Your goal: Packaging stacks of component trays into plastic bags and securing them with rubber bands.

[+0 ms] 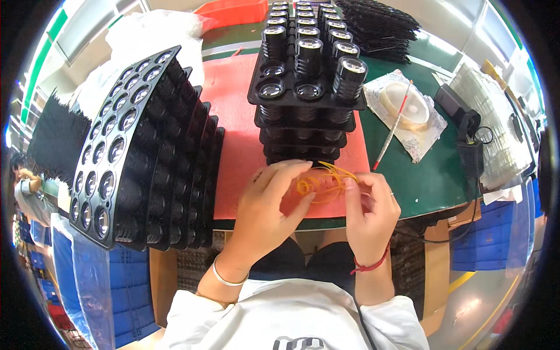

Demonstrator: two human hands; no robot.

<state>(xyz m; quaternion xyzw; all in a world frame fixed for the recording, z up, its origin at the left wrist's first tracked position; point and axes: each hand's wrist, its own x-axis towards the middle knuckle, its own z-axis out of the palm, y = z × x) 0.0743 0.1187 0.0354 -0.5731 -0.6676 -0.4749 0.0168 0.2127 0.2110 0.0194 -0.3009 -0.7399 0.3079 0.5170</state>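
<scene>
Thin yellow-orange rubber bands (335, 173) are stretched in a loose tangle between my hands, above the front of a pink mat (233, 186). My left hand (265, 201) curls around the bunched end, thumb and fingers bent about it. With thumb and fingertips pinched together, my right hand (371, 216) grips the other end. Just beyond them stands a stack of black trays (306, 125). Its top tray carries black ribbed cylinders with clear, shiny lens tops (352, 69); several sit taller than the front ones.
Another stack of black lens trays (149, 157) leans at the left. On the green table (420, 186), to the right, a white bowl (403, 105) with a thin stick (391, 140) across it rests on paper. A black device with a cable (466, 128) lies beyond. An orange bin (230, 13) is behind.
</scene>
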